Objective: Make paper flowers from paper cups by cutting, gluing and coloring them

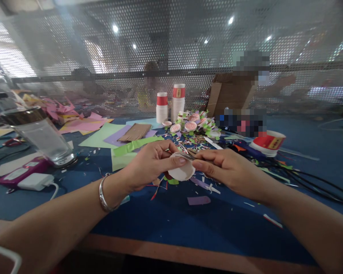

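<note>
Holding the white paper disc [182, 172] at the centre of the dial, above the blue tabletop [165, 224], your left hand [157, 161] has its thumb closed over the face and its fingers curled behind. Your right hand [221, 167], at 3 o'clock to the disc, is closed in a pinch on a slim metal tool [188, 156]; its type cannot be told, since your fingers cover most of it. The tool overlaps the disc's upper rim at about 1 o'clock; contact cannot be confirmed.

Noted around your hands: two stacks of paper cups [178, 102] between 11 and 12 o'clock, a heap of leaf-trimmed discs [191, 126] just past 12, and a red-and-white cup [267, 144], tilted, between 2 and 3. A brown cardboard piece [134, 132] lies between 10 and 11, the glass bottle [45, 137] stands beyond 9, and a purple scrap [199, 200] lies at 5.
</note>
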`<state>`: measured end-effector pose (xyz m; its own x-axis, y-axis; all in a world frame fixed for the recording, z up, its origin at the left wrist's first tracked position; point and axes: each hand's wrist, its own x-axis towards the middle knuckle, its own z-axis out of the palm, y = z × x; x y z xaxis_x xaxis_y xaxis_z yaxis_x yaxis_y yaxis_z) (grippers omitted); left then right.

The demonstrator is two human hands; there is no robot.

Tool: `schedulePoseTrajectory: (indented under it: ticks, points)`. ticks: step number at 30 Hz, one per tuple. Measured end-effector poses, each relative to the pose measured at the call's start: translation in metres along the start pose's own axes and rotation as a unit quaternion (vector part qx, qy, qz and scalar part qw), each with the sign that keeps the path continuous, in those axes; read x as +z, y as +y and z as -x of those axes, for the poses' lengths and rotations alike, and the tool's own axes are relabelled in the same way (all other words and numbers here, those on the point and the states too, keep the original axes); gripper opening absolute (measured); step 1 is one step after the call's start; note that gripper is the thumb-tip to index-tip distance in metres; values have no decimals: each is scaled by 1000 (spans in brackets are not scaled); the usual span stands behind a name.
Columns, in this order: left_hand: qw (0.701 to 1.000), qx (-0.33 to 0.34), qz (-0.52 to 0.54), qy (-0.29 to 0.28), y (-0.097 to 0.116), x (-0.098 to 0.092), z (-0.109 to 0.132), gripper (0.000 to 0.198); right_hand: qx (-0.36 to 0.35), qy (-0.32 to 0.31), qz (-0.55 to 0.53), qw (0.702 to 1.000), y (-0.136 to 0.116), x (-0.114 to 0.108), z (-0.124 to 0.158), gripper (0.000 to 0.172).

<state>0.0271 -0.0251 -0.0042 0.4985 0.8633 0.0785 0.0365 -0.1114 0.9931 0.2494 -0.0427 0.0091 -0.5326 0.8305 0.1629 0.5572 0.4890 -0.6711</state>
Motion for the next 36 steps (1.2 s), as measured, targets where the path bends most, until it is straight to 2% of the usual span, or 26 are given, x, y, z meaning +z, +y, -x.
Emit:
schedulePoseTrajectory:
  ticks: [4, 10, 17, 29, 36]
  points:
    - [1000, -7, 7, 2, -1, 0, -1, 41, 8, -9, -17, 1000, 1, -1, 0, 51]
    - [1000, 4, -15, -3, -3, -4, -2, 33, 20, -31, -59, 998, 3, -2, 0, 50]
    - [1000, 8, -27, -13, -1, -5, -2, 36, 14, -30, -56, 998, 3, -3, 1, 47]
    - [999, -25, 21, -26, 9, 1, 2, 44, 35, -32, -93, 995, -4, -8, 4, 46]
    - [999, -31, 9, 6, 4, 7, 6, 36, 32, -39, -70, 996, 0, -10, 5, 49]
